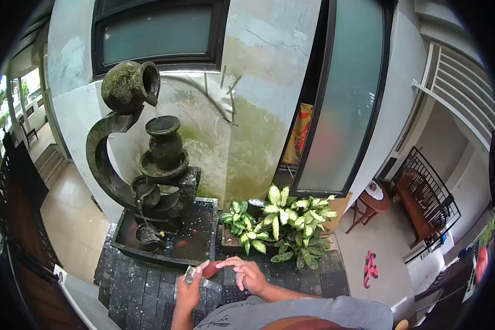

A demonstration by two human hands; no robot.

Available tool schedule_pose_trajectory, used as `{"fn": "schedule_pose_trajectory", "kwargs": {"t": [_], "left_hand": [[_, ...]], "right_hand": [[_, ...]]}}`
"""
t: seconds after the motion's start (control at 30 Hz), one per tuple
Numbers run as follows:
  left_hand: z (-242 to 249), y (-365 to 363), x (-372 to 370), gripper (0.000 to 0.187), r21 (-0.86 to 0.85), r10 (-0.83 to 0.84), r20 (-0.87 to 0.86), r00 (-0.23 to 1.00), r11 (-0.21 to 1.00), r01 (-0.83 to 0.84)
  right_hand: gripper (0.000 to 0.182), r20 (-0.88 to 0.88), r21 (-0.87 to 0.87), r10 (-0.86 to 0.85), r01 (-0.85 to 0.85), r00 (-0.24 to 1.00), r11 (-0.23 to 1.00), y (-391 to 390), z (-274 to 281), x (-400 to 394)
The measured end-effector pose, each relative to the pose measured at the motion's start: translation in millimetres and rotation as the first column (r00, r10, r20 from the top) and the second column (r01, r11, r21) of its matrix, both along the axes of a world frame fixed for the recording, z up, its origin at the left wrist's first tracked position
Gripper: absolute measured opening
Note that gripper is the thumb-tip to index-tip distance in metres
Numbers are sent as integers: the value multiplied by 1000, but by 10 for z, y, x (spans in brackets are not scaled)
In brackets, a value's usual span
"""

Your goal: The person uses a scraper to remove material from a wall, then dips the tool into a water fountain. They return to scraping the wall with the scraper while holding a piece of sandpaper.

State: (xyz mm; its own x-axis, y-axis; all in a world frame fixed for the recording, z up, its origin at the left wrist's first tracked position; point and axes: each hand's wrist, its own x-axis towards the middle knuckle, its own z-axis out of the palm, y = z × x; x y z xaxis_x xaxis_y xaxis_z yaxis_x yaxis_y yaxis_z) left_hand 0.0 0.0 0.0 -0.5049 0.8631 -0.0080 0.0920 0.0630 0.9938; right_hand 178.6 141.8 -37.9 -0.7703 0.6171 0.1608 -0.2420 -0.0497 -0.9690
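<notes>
My left hand (188,290) is closed around a small clear plastic packet or bottle (191,273), held upright low in the view. My right hand (246,273) is at the top of it, fingers pinched on a reddish-brown cap or piece (210,269). Both hands hover over dark paving in front of a stone fountain (143,165) with stacked jars and a water basin (173,234).
A potted plant with variegated green-and-white leaves (283,223) stands right of the basin. A dark-framed glass door (341,99) hangs open behind it. A wooden stool (371,201), a bench (421,201) and red sandals (370,268) are at right; a railing at left.
</notes>
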Motion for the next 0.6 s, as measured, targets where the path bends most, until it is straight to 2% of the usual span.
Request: {"fn": "schedule_pose_trajectory", "kwargs": {"t": [0.03, 0.07, 0.2, 0.27, 0.4, 0.47, 0.6], "left_hand": [[-4, 9, 10, 37, 65, -7, 44, 999, 998, 4], [-15, 11, 17, 37, 130, -17, 87, 996, 992, 5], [-76, -23, -10, 37, 76, -12, 27, 1000, 997, 10], [-94, -14, -12, 37, 53, -11, 55, 998, 999, 8], [-123, 40, -21, 37, 47, -16, 51, 999, 999, 14], [-126, 66, -7, 38, 79, -7, 27, 1000, 997, 5], [-230, 114, -32, 38, 100, -30, -16, 999, 994, 32]], "right_hand": [[43, 21, 97, -32, 30, 999, 995, 4, 11, 4], [49, 40, 193, -67, 59, 997, 979, 0, 11, 10], [48, 8, 193, -75, 72, 997, 978, -13, -71, 11], [47, -72, 160, 0, 12, 997, 987, 10, -122, 14], [50, -90, 93, -20, 28, 996, 995, -22, -199, 4], [55, -5, -141, -99, 97, 995, 985, -69, -196, 13], [56, 79, -29, -115, 117, 990, 993, -70, -146, -11]]}}
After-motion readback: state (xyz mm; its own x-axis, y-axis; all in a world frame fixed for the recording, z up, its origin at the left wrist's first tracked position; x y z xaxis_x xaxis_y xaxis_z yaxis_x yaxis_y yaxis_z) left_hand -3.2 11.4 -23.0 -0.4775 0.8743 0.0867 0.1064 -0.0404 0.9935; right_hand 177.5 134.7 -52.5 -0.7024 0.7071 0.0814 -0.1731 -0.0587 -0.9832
